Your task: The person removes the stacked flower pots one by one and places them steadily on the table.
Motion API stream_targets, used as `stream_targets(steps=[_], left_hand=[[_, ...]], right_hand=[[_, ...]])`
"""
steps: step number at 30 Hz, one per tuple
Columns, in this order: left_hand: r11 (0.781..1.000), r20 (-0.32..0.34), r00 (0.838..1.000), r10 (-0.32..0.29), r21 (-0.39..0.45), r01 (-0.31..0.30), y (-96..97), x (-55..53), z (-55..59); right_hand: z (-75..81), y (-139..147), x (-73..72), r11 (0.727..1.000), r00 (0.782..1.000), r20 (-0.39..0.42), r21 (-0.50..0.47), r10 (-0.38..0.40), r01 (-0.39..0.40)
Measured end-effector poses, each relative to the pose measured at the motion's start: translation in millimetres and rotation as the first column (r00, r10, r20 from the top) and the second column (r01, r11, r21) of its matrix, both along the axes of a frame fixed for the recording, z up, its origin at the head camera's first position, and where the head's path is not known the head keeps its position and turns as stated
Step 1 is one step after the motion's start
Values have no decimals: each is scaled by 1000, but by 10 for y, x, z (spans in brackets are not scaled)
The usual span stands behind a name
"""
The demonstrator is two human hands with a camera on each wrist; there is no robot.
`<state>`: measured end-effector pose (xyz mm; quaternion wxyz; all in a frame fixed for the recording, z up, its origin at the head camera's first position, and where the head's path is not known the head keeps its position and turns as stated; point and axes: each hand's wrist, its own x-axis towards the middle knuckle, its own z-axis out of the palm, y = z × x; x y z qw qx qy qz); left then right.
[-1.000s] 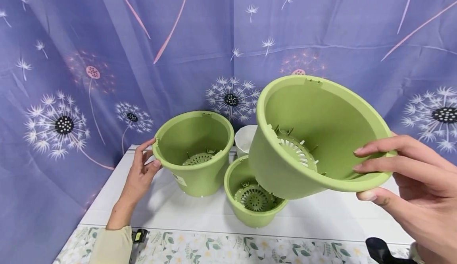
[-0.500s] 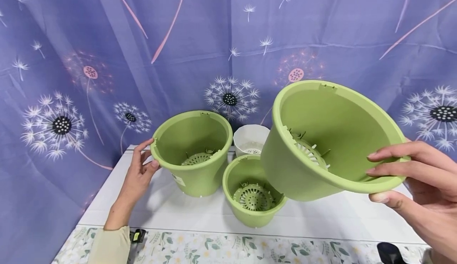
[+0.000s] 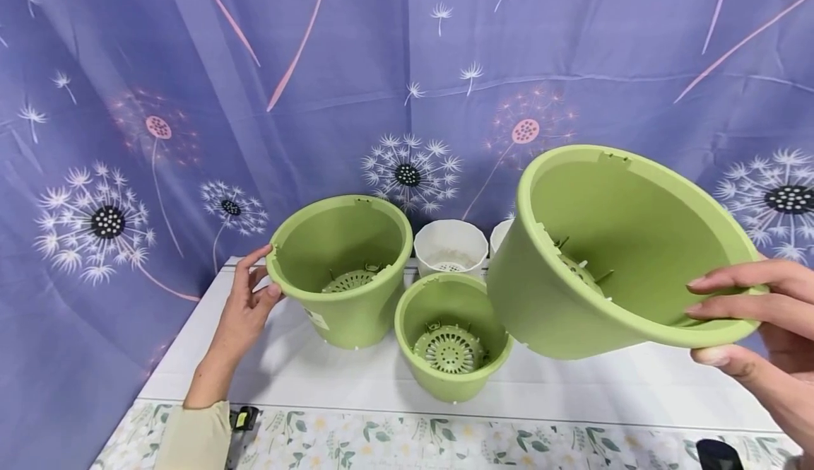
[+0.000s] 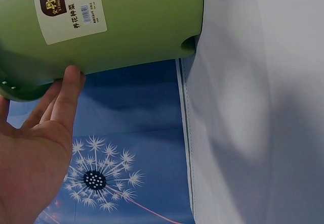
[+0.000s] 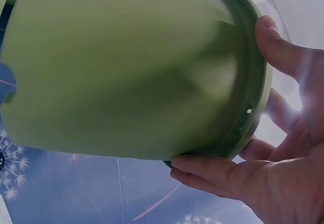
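Observation:
On the left stands a large green flowerpot (image 3: 346, 251) with a slotted base inside; a white label (image 4: 71, 9) shows on its wall in the left wrist view. My left hand (image 3: 244, 314) holds its left rim with bent fingers and thumb. Off the table at right, a second large green flowerpot (image 3: 572, 314) hangs tilted, its mouth toward me. My right hand (image 3: 769, 329) grips that rim, two fingers inside and the thumb outside underneath. Between them a smaller green flowerpot (image 3: 453, 371) sits upright, partly overlapped by the raised one.
Behind the small green pot stands a white pot (image 3: 450, 244). Another white pot (image 3: 500, 233) is mostly hidden by the raised flowerpot. A white table cover (image 3: 356, 389) meets a floral strip (image 3: 381, 442) in front. A purple dandelion curtain (image 3: 318, 102) hangs behind.
My right hand has moved rightward with the raised flowerpot, uncovering the white pot and part of another. My left hand and the left flowerpot stay in place.

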<state>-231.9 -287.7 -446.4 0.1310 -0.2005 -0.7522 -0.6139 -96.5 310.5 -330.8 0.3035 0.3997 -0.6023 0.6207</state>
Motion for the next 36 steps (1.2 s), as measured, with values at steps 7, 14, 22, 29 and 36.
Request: stream_targets(steps=[7, 14, 22, 29, 36], left_hand=[[1000, -3, 1000, -18, 11, 18, 16, -25, -15], [1000, -4, 1000, -17, 13, 17, 28, -20, -12], [1000, -5, 1000, -14, 19, 14, 6, 7, -2], [1000, -2, 1000, -2, 5, 2, 8, 20, -6], [999, -17, 1000, -22, 28, 22, 14, 2, 2]], right_hand=[[-71, 182, 22, 997, 998, 12, 61, -56, 55], [-146, 346, 22, 986, 992, 21, 113, -123, 120], [9, 313, -29, 986, 999, -30, 157, -44, 48], [2, 456, -79, 974, 1000, -14, 226, 26, -22], [9, 497, -112, 962, 998, 13, 265, 63, -64]])
